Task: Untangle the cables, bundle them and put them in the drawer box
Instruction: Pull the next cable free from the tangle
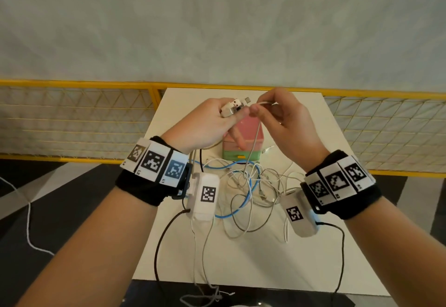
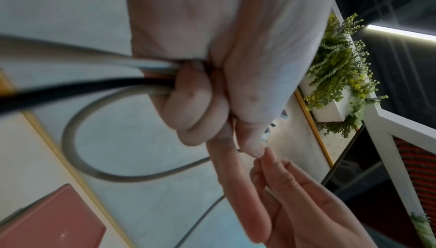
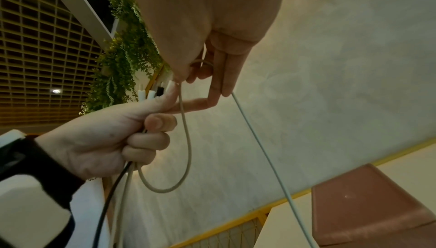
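Both hands are raised above the white table (image 1: 304, 258). My left hand (image 1: 231, 119) grips a bunch of cable ends, with several white plugs (image 1: 233, 108) sticking out past the thumb. From its fist (image 2: 238, 145) a black cable (image 2: 70, 91) and grey cables (image 2: 78, 149) run down. My right hand (image 1: 254, 108) pinches a thin white cable (image 1: 264, 102) between thumb and forefinger (image 3: 186, 78), right beside the left thumb. A grey loop (image 3: 186, 149) hangs between the two hands. The pink and green drawer box (image 1: 242, 148) stands shut below them.
A tangle of white, grey and blue cables (image 1: 251, 186) lies on the table in front of the box. A yellow mesh railing (image 1: 72, 118) runs behind the table. Cable ends (image 1: 207, 297) hang over the near edge.
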A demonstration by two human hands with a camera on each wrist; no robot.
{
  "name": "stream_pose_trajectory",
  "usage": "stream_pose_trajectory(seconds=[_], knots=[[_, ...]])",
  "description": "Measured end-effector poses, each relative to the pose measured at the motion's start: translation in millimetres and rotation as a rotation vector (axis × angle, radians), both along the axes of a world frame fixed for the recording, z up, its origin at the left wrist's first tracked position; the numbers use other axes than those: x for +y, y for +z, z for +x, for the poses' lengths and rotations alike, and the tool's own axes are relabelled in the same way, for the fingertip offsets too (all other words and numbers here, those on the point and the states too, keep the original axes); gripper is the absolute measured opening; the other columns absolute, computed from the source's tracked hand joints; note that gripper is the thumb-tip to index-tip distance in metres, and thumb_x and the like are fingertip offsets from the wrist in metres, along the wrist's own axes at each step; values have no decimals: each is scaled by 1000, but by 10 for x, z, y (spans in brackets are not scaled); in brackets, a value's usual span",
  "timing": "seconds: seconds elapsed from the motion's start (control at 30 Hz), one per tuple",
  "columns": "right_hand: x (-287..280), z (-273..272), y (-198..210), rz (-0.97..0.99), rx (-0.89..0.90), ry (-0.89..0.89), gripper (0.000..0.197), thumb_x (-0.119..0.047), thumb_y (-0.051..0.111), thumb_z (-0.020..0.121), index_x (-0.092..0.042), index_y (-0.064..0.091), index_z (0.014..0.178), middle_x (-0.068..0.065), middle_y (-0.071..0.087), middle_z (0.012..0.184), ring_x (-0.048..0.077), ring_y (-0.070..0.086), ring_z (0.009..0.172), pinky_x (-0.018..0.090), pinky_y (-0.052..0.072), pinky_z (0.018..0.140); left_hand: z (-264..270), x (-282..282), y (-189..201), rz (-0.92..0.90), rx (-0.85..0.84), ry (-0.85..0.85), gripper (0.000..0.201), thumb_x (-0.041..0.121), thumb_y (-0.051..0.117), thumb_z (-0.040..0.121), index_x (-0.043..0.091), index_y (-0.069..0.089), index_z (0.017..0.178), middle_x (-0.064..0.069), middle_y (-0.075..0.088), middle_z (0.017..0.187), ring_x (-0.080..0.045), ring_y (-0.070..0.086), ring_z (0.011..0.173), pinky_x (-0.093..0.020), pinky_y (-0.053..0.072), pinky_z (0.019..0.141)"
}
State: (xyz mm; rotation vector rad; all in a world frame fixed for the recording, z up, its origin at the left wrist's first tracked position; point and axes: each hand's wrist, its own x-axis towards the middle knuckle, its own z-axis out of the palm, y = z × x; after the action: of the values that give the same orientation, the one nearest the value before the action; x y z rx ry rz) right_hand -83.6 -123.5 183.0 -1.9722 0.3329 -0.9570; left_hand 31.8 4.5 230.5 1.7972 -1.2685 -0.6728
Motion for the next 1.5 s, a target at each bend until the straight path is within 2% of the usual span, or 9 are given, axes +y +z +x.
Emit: stream_pose_trajectory(seconds=[0.13,0.3,0.57,0.7,0.93,1.13,1.23,1.37,1.5], knots=[[-20,28,-18,-46,-58,0,14,-15,61,90,-26,53,92,15,60,96,24,64,89,33,54,83,29,-85,-82,-32,-31,28,23,33,48,101,15,62,102,-11,75,73,10,52,46,-4,34,54],[-91,23,-63,65,-42,11,15,-12,54,95,-13,51,110,1,58,99,16,63,91,17,46,80,31,-177,-118,-200,-47,151,26,32,47,101,19,56,80,-2,72,61,6,54,51,-15,33,60],[-214,24,-813,135,523,140,19,-19,40,101,-16,56,91,2,62,92,15,62,89,35,48,88,230,-146,-51,-716,166,415,23,19,43,104,18,50,82,13,65,57,-5,66,50,-17,41,60],[-301,-42,-933,263,520,115,23,-16,38,101,-15,54,85,6,59,86,26,64,90,35,54,74,380,-69,-56,-490,185,523,28,27,41,105,6,58,96,-12,70,71,2,42,30,-14,32,49],[-184,37,-169,104,428,125,24,-22,41,100,-17,62,112,0,60,101,17,72,78,33,58,47,138,-100,-166,-501,49,310,39,19,45,103,20,45,142,4,64,58,0,63,50,-7,40,70],[-192,111,294,-54,209,72,7,-15,49,97,-18,55,100,-3,56,88,16,71,86,42,59,70,106,-211,-211,-98,-146,147,28,31,46,102,14,67,94,-5,71,60,7,57,51,-3,35,54],[-269,93,264,-34,161,89,7,-16,53,95,-22,52,98,-6,53,88,27,69,92,47,55,81,71,-222,-179,-205,-88,226,39,33,46,102,3,62,84,-3,65,53,4,54,44,-8,34,53],[-247,96,-174,-34,348,120,6,-14,48,97,-13,54,97,6,66,99,20,68,99,35,52,87,70,-235,-82,-512,34,320,27,24,48,102,19,54,77,-3,58,62,-5,57,41,-17,43,55],[-394,-13,-630,-29,585,81,20,-15,40,100,-12,59,94,8,67,96,20,66,94,48,49,92,170,-161,-96,-620,100,461,22,19,46,103,20,56,83,-1,58,74,-2,53,38,-13,35,46]])
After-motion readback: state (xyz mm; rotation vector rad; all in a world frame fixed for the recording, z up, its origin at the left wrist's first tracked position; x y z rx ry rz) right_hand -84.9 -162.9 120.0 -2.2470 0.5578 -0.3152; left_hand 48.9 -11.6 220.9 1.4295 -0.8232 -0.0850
